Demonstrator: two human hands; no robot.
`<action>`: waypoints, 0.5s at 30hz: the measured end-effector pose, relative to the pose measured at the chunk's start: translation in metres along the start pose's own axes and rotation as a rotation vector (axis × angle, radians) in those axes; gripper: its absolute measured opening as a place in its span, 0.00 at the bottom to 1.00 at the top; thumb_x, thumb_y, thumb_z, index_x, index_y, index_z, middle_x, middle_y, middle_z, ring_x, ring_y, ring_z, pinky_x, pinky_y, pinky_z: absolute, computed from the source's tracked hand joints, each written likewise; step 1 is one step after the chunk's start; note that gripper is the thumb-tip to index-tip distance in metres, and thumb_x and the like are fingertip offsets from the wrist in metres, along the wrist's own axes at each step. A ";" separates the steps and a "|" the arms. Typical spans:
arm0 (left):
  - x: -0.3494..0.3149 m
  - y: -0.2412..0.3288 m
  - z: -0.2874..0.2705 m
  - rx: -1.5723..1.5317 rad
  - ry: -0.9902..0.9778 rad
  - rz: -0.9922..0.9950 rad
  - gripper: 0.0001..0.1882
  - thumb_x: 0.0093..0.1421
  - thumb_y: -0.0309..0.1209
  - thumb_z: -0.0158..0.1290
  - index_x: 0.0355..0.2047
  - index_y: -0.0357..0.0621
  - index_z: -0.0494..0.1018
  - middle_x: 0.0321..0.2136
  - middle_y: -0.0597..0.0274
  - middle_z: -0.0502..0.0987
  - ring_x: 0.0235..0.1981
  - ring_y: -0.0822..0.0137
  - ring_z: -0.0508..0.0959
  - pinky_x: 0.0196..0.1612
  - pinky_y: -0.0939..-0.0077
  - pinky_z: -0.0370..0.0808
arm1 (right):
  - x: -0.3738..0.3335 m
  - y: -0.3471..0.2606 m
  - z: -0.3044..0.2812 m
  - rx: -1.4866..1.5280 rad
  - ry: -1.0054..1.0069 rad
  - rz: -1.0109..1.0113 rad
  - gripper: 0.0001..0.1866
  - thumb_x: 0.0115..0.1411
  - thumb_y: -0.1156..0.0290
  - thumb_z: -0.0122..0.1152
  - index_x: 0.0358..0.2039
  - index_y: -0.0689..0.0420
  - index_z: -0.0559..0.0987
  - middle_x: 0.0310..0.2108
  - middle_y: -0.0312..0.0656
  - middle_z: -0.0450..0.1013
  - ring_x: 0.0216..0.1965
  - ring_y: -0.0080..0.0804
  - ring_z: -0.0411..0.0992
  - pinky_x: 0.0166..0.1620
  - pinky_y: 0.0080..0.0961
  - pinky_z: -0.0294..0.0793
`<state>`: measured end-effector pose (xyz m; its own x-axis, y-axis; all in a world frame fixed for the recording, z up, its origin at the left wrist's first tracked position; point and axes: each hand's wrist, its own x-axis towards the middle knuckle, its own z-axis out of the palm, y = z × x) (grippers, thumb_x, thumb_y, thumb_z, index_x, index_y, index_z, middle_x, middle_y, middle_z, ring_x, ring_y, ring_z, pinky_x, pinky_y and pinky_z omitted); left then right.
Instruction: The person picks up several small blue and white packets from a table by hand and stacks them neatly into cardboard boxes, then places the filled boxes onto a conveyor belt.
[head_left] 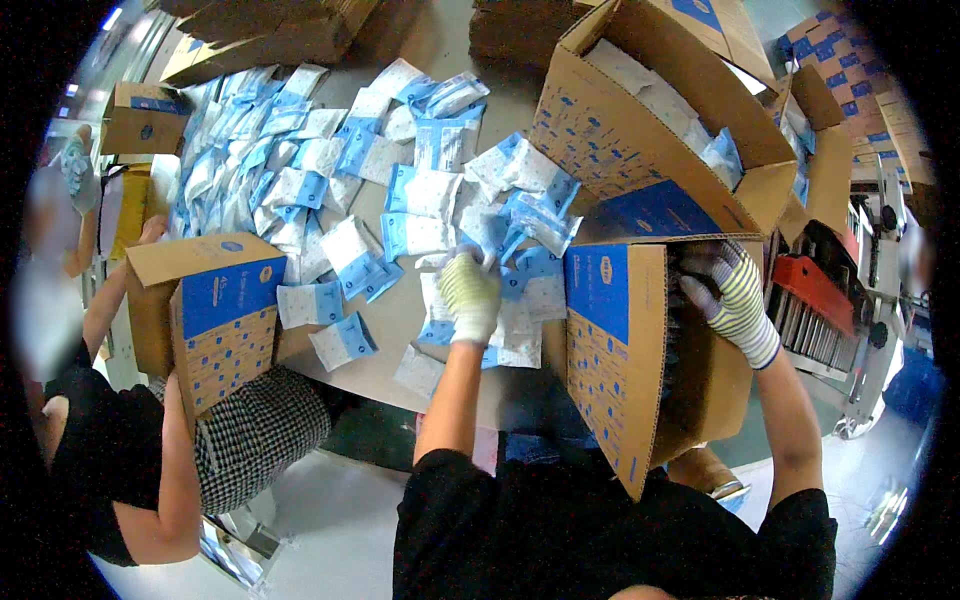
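White, yellow-striped knit gloves cover both hands. The left hand (468, 300) reaches into blue-and-white, flat, soft packets (297, 187) strewn over a grey worktop (395, 325). Its fingers are bunched narrow at the near edge of a pale-blue soft packet (484, 224), mid-scene; I cannot tell whether they pinch it. The right hand (736, 303) has its fingers curled at the far rim of an open brown cardboard box with a blue panel (612, 370), on the right.

The box seems the likeliest trouble: its near end appears to reach past the worktop's near edge, so a slack right-hand hold or a push from the left could tip or slide it off. The packets overlap, so lifting one may drag its neighbours; a small white packet (419, 371) by the near edge could then drop. Slick-looking film might also slip from a loose pinch.

The pale-blue packet's long axis is hard to judge, being partly covered. Just to its left, a white packet with a blue left end (428, 233) lies with its long axis left to right. To its right, a clear-fronted blue packet (545, 222) slants from far left to near right. The box's printed wall runs far to near, its near end leaning slightly right.
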<state>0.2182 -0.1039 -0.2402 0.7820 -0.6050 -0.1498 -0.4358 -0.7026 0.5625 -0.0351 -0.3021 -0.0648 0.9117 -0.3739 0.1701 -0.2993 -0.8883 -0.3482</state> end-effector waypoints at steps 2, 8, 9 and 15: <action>-0.016 0.026 -0.044 0.016 0.311 0.415 0.12 0.47 0.32 0.59 0.32 0.49 0.71 0.30 0.58 0.72 0.42 0.56 0.72 0.47 0.57 0.65 | -0.012 -0.006 -0.010 0.075 0.107 0.243 0.09 0.48 0.69 0.65 0.30 0.57 0.77 0.31 0.46 0.73 0.34 0.46 0.71 0.42 0.34 0.70; -0.086 0.054 -0.141 0.260 0.682 1.083 0.07 0.51 0.35 0.55 0.28 0.61 0.67 0.30 0.69 0.67 0.33 0.63 0.71 0.35 0.63 0.69 | 0.046 -0.085 -0.042 0.567 0.184 0.048 0.08 0.51 0.77 0.59 0.34 0.58 0.76 0.35 0.44 0.75 0.39 0.37 0.73 0.45 0.31 0.71; -0.092 0.064 -0.146 0.309 0.855 1.096 0.05 0.53 0.37 0.53 0.28 0.61 0.67 0.29 0.70 0.67 0.27 0.66 0.70 0.34 0.64 0.68 | 0.055 -0.102 -0.043 0.667 0.094 0.046 0.10 0.51 0.76 0.59 0.36 0.58 0.76 0.35 0.45 0.74 0.40 0.39 0.73 0.45 0.31 0.71; -0.112 0.077 -0.151 0.175 0.823 1.130 0.09 0.52 0.35 0.53 0.33 0.59 0.67 0.31 0.72 0.66 0.36 0.71 0.70 0.41 0.69 0.68 | 0.064 -0.135 -0.039 0.751 -0.440 0.091 0.19 0.57 0.58 0.60 0.37 0.62 0.75 0.24 0.46 0.72 0.29 0.32 0.74 0.36 0.27 0.72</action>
<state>0.1637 -0.0336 -0.0573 -0.0153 -0.5196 0.8543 -0.9962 -0.0658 -0.0578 0.0525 -0.2170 0.0289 0.9656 -0.1603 -0.2046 -0.2525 -0.3914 -0.8849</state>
